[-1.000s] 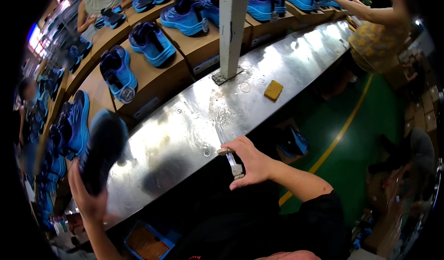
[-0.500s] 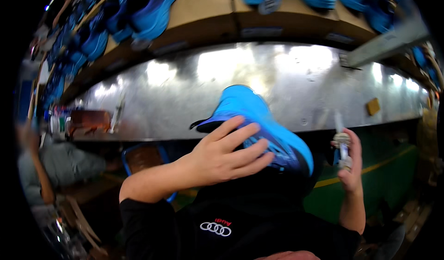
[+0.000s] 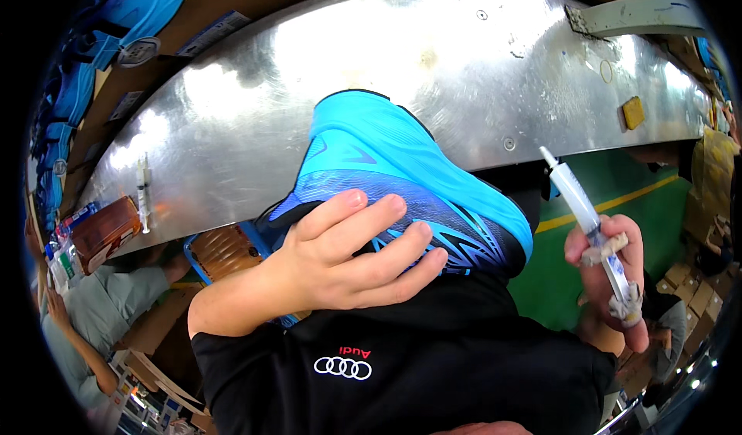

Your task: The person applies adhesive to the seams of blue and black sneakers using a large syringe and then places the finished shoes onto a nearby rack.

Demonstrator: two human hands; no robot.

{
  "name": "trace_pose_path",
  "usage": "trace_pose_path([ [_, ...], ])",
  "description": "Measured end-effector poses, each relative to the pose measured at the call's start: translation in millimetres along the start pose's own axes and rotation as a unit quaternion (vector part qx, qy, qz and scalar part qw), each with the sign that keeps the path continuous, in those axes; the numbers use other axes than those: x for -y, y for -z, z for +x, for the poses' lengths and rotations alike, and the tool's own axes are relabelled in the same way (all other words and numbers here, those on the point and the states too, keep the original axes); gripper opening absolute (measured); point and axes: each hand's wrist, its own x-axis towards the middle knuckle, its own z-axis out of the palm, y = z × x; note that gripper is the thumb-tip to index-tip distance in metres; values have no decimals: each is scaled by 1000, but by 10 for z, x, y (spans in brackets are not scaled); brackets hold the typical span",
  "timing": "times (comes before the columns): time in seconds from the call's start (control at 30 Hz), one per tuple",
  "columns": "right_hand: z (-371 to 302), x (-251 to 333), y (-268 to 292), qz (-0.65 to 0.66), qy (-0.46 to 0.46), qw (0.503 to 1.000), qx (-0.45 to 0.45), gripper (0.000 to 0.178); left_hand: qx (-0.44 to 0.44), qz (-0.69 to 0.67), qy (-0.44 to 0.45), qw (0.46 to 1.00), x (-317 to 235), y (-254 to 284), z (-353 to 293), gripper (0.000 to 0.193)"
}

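Observation:
A bright blue and purple sports shoe (image 3: 386, 149) lies on its side against my body, its sole turned toward the metal bench. My left hand (image 3: 359, 253) is spread over the shoe's upper and presses it against me; the palm side is hidden. Out to the right, my right hand (image 3: 614, 280) grips a syringe (image 3: 580, 203) with a whitish barrel and a narrow tip that points up and left, away from me. Lumpy, dirty-white wrapping surrounds the syringe where my fingers hold it. The tip is apart from the shoe.
The shiny metal bench (image 3: 255, 126) spans the view. On it sit a yellow-brown block (image 3: 633, 113), another syringe (image 3: 143, 195) and an amber container (image 3: 108, 230). A grey post (image 3: 641, 16) rises at the back right. Blue shoes (image 3: 154, 6) line a shelf. A co-worker's sleeve (image 3: 116, 300) shows at left.
The view has tilted and turned, so the bench shows larger. My right hand has turned, bringing the whole syringe into clear sight. My left hand stays on the shoe.

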Motion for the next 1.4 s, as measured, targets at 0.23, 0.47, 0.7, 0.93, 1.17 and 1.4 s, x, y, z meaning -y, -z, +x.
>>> trace_pose_path([
  [0.23, 350, -46, -378, 135, 20, 990, 39, 97, -15, -9, -22, 1000, 78, 21, -17, 34],
  [0.47, 684, -188, -494, 119, -5, 987, 107, 93, -47, -21, 5, 999, 22, -35, 0, 25],
  [0.7, 815, -249, -489, 55, -51, 990, 117, 94, -65, -43, 14, 997, 6, -91, -11, 25],
  [0.93, 878, -245, -482, 29, -76, 990, 119, 95, -78, -42, 17, 996, -13, -131, -27, 29],
  [1.17, 888, -255, -530, 20, -38, 991, 126, 94, -84, -37, 16, 996, -16, -145, -39, 29],
  [1.4, 753, -108, -476, 8, -66, 990, 121, 94, -61, -35, 19, 997, -17, -95, -35, 28],
])
